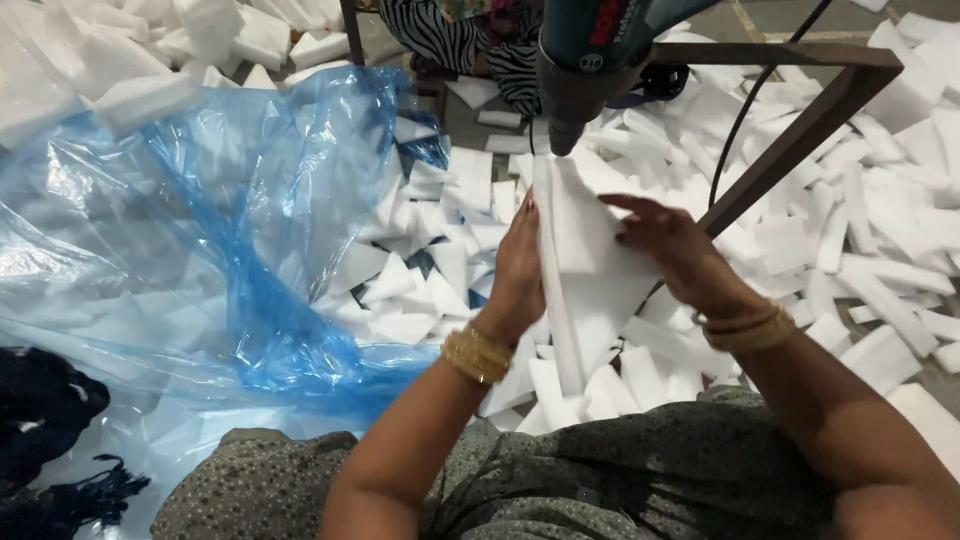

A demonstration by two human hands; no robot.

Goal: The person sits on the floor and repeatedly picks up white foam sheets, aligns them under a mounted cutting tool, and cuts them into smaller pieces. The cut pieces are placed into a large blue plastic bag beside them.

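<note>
The largest item in view is a translucent blue plastic sheet (190, 230), crumpled and spread over the left half of the frame, with white foam pieces showing through it at the upper left. Next in extent is the litter of white foam offcuts (860, 250), strips and wedges covering the floor across the centre and right of the frame. A dark metal frame (800, 120) runs along the top right and slants down toward the centre; a black cable (745, 120) hangs beside it. At top centre a teal power tool (585, 60) is mounted pointing downward, its nose just above the workpiece. Behind it, at the top edge, a second person in striped black-and-white clothing (440, 35) is partly visible. A dark bundle of fabric (45, 440) lies at the lower left. The workpiece is a stack of white foam sheets (585, 280), held on edge at centre frame directly beneath the tool nose. The left hand (518, 275) is pressed flat against the stack's left face, fingers extended upward; the right hand (675, 250) is spread wide over the right face, fingers pointing toward the tool. Both hands clamp the stack between them; neither closes around it. Gold bangles (478, 352) sit on the left wrist. Assessment: the foam appears very light, soft and compressible, likely to bend or dent under pressure; it is best supported on its broad faces, low and clear of the tool nose.
</note>
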